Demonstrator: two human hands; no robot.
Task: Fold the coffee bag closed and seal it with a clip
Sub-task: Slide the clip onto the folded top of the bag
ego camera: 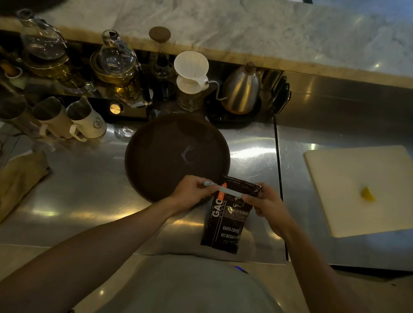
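Observation:
A black coffee bag [227, 222] with white lettering and an orange stripe stands on the steel counter in front of me, its top folded over. A long pale blue clip [227, 190] lies across the fold. My left hand [193, 190] pinches the clip's left end. At the other side, my right hand [268, 202] grips the clip's right end together with the bag's folded top corner. Whether the clip is snapped closed cannot be told.
A round dark tray [176, 154] sits just behind the bag. A white cutting board [361, 188] with a lemon wedge [368, 194] lies to the right. Kettle [241, 90], white dripper [191, 73], glass pots and milk jugs [84, 119] line the back. A cloth [8, 185] lies left.

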